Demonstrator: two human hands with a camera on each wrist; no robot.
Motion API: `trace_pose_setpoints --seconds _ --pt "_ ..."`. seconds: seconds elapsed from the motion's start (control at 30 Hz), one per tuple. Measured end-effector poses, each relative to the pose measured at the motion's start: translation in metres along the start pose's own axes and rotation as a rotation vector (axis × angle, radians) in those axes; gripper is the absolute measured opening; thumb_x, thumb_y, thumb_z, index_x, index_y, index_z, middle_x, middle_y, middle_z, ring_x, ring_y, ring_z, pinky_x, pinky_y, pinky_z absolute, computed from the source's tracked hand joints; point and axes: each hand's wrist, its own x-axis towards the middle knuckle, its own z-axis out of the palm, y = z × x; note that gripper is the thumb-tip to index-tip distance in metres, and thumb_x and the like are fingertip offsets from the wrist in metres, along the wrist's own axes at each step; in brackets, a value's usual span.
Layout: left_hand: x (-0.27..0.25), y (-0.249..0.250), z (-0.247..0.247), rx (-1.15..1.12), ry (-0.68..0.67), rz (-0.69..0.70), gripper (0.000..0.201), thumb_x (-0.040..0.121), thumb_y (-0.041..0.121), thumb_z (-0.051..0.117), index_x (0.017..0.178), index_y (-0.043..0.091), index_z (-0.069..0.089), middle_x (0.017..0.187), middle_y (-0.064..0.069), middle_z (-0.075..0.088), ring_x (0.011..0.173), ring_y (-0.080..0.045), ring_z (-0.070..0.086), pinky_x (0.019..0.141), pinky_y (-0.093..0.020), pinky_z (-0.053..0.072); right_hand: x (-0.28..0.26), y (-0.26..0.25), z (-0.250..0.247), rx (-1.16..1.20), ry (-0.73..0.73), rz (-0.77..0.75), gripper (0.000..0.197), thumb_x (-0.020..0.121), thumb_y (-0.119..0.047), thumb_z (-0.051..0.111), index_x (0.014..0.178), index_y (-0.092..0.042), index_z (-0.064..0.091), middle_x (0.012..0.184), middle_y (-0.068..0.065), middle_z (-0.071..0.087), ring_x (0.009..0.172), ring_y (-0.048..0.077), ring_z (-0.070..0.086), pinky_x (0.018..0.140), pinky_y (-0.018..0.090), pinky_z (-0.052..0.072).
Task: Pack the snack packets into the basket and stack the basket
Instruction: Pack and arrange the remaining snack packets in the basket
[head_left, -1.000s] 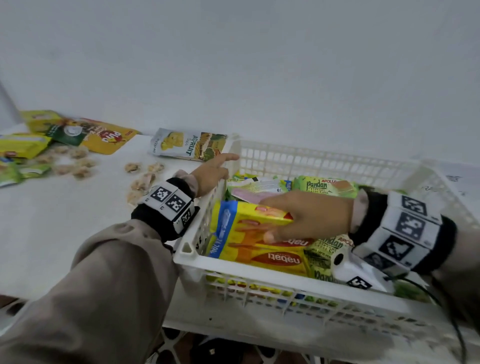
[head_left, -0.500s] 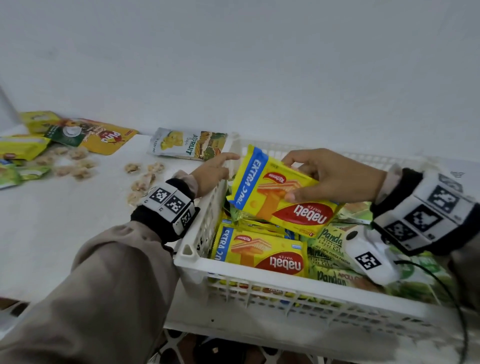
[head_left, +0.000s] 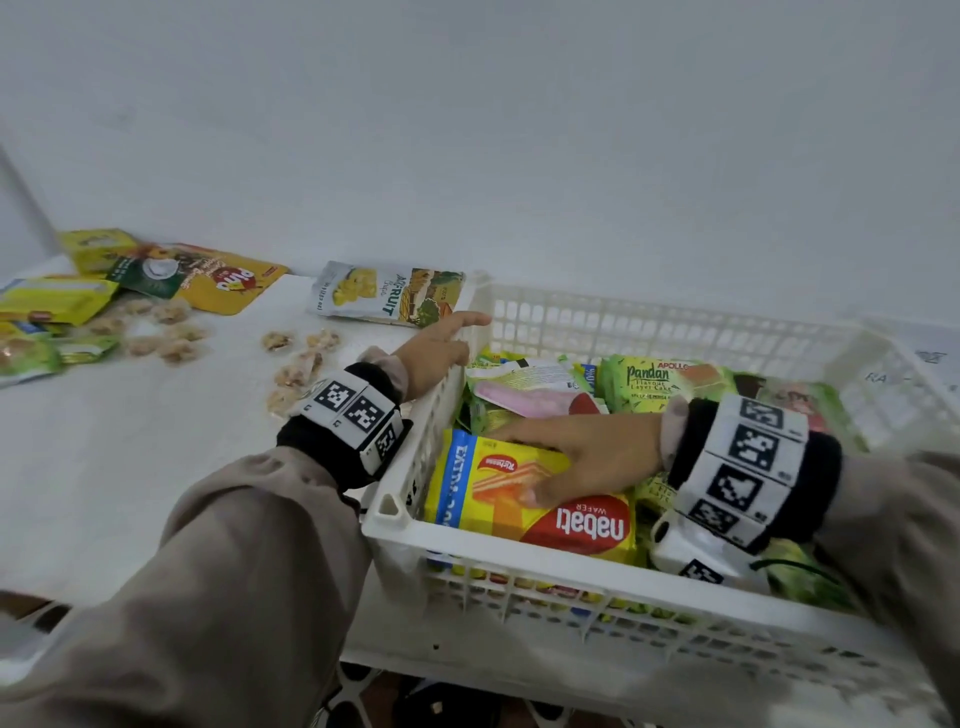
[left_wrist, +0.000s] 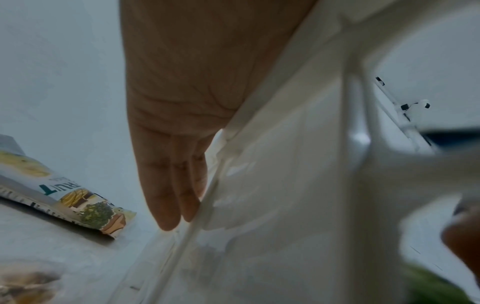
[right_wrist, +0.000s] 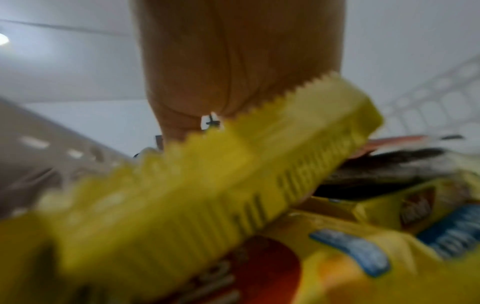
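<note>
A white slotted basket stands at the table's near right, full of snack packets. My right hand lies on a yellow nabati wafer packet in the basket's near left corner, fingers over its far edge and thumb on its face. In the right wrist view the palm sits above that packet's serrated end, with another nabati packet below. My left hand rests on the basket's left rim with straight fingers along the outer wall.
Green Pandan cake packets and a pink-and-white packet fill the basket's far half. On the white table to the left lie a jackfruit pouch, a yellow pouch, small wrapped snacks and more packets.
Half a second ago my right hand held the nabati packet raised and tilted over the basket. It has come down flat into the near left corner. The left hand has stayed on the rim.
</note>
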Motion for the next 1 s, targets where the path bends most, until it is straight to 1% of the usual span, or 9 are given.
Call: trace_pose_setpoints --seconds 0.13,0.27,0.4,0.47,0.57,0.67,0.77,0.9,1.0 --pt "0.001 -0.002 0.000 0.001 -0.004 -0.005 0.054 0.085 -0.009 0.036 0.132 0.016 0.043 0.146 -0.008 0.033 0.136 -0.019 0.026 0.106 -0.027 0.023 -0.002 -0.004 0.005 -0.085 0.048 -0.009 0.058 0.089 -0.032 0.059 0.139 -0.021 0.031 0.123 -0.012 0.048 0.102 0.004 0.050 0.082 0.015 0.042" --pt "0.001 -0.002 0.000 -0.016 -0.004 -0.013 0.054 0.085 -0.009 0.036 0.131 0.017 0.043 0.146 -0.008 0.032 0.137 -0.020 0.025 0.110 -0.032 0.023 0.000 0.001 -0.006 0.215 0.197 -0.020 0.033 0.078 -0.010 0.070 0.103 -0.018 0.050 0.097 0.017 0.064 0.079 0.024 0.058 0.073 0.041 0.049" --pt "0.001 -0.001 0.001 -0.017 -0.005 -0.029 0.047 0.089 -0.009 0.040 0.130 0.014 0.043 0.144 -0.014 0.037 0.131 -0.027 0.036 0.101 -0.027 0.034 -0.015 0.005 -0.034 0.579 0.504 -0.095 0.032 0.056 -0.006 0.069 0.082 -0.016 0.054 0.071 0.005 0.067 0.063 0.017 0.060 0.059 0.028 0.046" --pt "0.000 0.001 0.001 -0.015 -0.006 -0.056 0.043 0.090 -0.007 0.043 0.132 0.005 0.043 0.140 -0.019 0.041 0.127 -0.034 0.041 0.098 -0.027 0.038 -0.023 0.012 -0.043 0.785 0.534 -0.145 0.049 0.059 0.005 0.072 0.098 -0.016 0.052 0.077 0.003 0.070 0.066 0.017 0.066 0.053 0.027 0.050" --pt "0.000 0.000 0.000 -0.065 -0.021 -0.048 0.045 0.087 -0.001 0.044 0.124 0.024 0.047 0.144 -0.013 0.038 0.132 -0.029 0.035 0.111 -0.041 0.029 -0.027 0.020 -0.037 0.834 0.387 -0.144 0.085 0.059 0.013 0.073 0.124 -0.031 0.041 0.098 0.002 0.069 0.083 0.020 0.069 0.055 0.031 0.057" --pt "-0.001 0.000 0.000 -0.017 -0.004 -0.031 0.052 0.086 -0.008 0.037 0.130 0.019 0.043 0.146 -0.008 0.033 0.137 -0.021 0.026 0.104 -0.025 0.023 -0.027 0.023 -0.026 0.802 0.285 -0.049 0.059 0.073 0.009 0.067 0.111 -0.033 0.053 0.093 0.004 0.069 0.078 0.022 0.069 0.059 0.033 0.059" --pt "-0.001 0.000 0.001 -0.008 0.005 -0.005 0.053 0.085 -0.009 0.036 0.132 0.016 0.043 0.145 -0.007 0.034 0.137 -0.019 0.025 0.099 -0.022 0.023 -0.032 0.025 -0.031 0.775 0.347 0.003 0.036 0.063 -0.012 0.067 0.097 -0.023 0.059 0.072 0.004 0.070 0.059 0.016 0.064 0.047 0.022 0.051" --pt "0.000 -0.001 0.000 -0.003 0.003 0.001 0.053 0.085 -0.009 0.036 0.132 0.015 0.043 0.146 -0.008 0.034 0.137 -0.019 0.026 0.101 -0.022 0.023 -0.044 0.029 -0.045 0.536 0.393 0.068 0.044 0.050 -0.015 0.075 0.089 -0.014 0.055 0.058 0.005 0.065 0.047 0.014 0.055 0.043 0.018 0.039" --pt "0.000 -0.001 0.000 0.009 -0.001 0.002 0.053 0.086 -0.008 0.036 0.132 0.016 0.043 0.146 -0.007 0.033 0.137 -0.019 0.025 0.102 -0.024 0.022 -0.051 0.031 -0.049 0.577 0.409 0.043 0.055 0.062 -0.001 0.078 0.105 -0.021 0.051 0.064 0.011 0.066 0.043 0.013 0.052 0.037 0.016 0.034"
